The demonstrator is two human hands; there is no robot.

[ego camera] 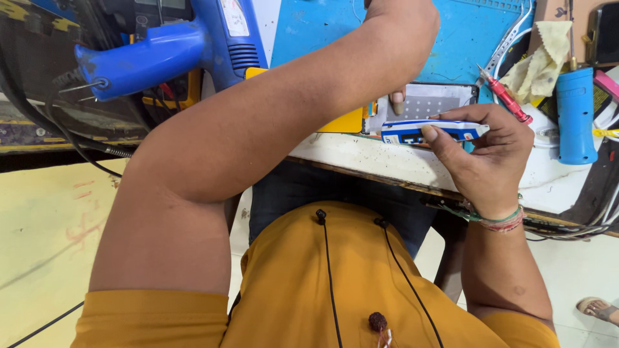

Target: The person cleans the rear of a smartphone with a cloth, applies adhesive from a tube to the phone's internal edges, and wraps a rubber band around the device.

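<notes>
My right hand (480, 151) grips a small white and blue tube (412, 131) held sideways over the bench edge, with a red-handled screwdriver (506, 96) also lying across its fingers. My left arm reaches across the frame and hides most of my left hand (398, 98); only a fingertip shows, pressing on a flat phone panel (435, 100) that lies on the blue work mat (464, 38). Whether the left hand grips anything is hidden.
A blue hot glue gun (161, 55) stands at the upper left with black cables. A blue cylindrical tool (576, 116), a yellowish cloth (541, 61) and metal tweezers (512, 35) lie at the right. A yellow object (345, 121) sits under my forearm. Someone's sandalled foot (599, 309) shows lower right.
</notes>
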